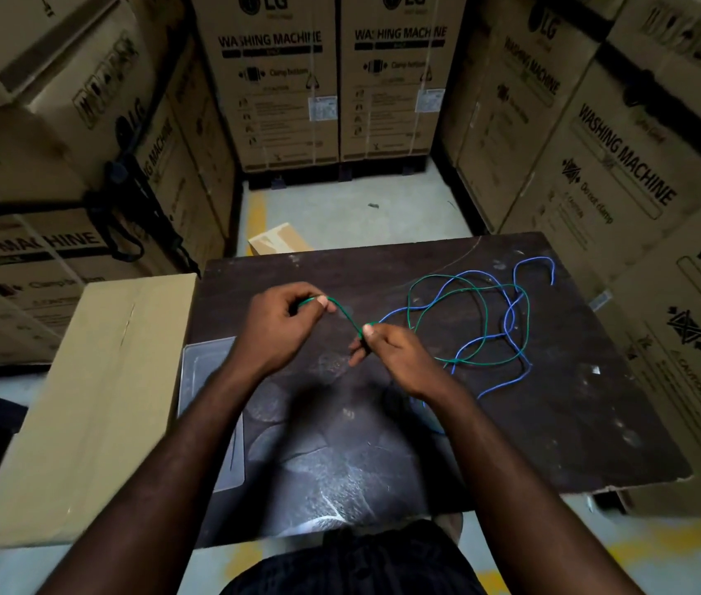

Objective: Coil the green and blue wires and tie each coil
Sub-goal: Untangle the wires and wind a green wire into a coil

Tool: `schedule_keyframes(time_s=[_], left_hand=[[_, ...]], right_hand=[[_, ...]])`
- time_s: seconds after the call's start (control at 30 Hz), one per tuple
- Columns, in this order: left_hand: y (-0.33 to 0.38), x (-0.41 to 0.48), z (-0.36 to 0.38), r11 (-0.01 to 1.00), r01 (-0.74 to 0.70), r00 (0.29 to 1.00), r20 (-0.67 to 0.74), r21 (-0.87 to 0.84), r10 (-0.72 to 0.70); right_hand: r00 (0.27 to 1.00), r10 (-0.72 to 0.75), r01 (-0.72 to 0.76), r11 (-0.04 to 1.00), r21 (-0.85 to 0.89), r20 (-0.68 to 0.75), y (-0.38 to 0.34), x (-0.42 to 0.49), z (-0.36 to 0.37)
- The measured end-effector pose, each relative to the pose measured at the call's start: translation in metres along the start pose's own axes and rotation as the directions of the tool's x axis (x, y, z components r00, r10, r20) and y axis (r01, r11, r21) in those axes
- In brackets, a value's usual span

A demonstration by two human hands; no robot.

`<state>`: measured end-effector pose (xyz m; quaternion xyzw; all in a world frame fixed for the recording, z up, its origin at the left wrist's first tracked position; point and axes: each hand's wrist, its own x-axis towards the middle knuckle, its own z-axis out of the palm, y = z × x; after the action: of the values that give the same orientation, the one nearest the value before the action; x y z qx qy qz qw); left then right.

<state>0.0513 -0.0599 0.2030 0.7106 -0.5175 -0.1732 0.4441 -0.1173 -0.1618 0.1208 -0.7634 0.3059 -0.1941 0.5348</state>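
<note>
1. My right hand (400,358) pinches the green wire (342,311) between thumb and fingers, just above the dark table (554,423)
2. My left hand (280,332), up and to the left, pinches the same wire near its end; a short span runs between both hands
3. Beyond my right hand, the green wire lies in loose loops tangled with the blue wire (531,260) on the table's right half
4. Washing machine cartons (271,79) stand behind

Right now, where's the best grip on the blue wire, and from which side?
Probably pinch the blue wire at its free hooked end, far right of the table, coming from above on the right. That end lies alone; the middle is interlaced with loops of the green wire.
</note>
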Motion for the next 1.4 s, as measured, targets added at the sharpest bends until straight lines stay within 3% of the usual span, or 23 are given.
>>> schedule_keyframes(time_s=[0.13,0.27,0.37,0.53,0.97,1.07,1.3,1.4], left_hand=[[-0.011,0.01,-0.001,0.999,0.04,0.994,-0.105,-0.017,-0.041],[-0.035,0.019,0.0,0.988,0.155,0.977,-0.153,0.023,-0.149],[-0.057,0.016,0.012,0.972,0.226,0.971,-0.095,0.069,-0.219],[-0.065,-0.001,0.042,0.967,0.251,0.968,-0.019,0.035,-0.25],[-0.069,-0.035,0.065,0.972,0.222,0.962,0.144,0.078,-0.232],[-0.061,-0.04,0.069,0.979,0.168,0.965,0.186,0.113,-0.187],[-0.011,-0.047,0.048,0.999,-0.036,0.955,0.295,0.024,0.027],[0.002,-0.041,0.03,0.993,-0.098,0.943,0.325,0.068,0.071]], right_hand=[[0.995,-0.036,0.038,0.999,-0.019,0.091,-0.009,-0.007,0.005],[0.994,-0.003,-0.036,0.934,0.356,0.109,-0.024,-0.013,0.011],[0.995,-0.023,-0.033,0.831,0.555,0.094,-0.039,-0.011,0.008],[0.998,-0.041,-0.002,0.69,0.724,0.042,-0.048,-0.006,0.003],[0.969,0.143,0.116,0.454,0.883,-0.201,-0.053,0.006,-0.012],[0.961,0.141,0.14,0.491,0.86,-0.237,-0.051,0.01,-0.011],[0.962,0.09,0.102,0.755,0.647,-0.257,-0.024,0.017,0.002],[0.971,0.049,0.087,0.838,0.539,-0.233,-0.019,0.017,0.005]])
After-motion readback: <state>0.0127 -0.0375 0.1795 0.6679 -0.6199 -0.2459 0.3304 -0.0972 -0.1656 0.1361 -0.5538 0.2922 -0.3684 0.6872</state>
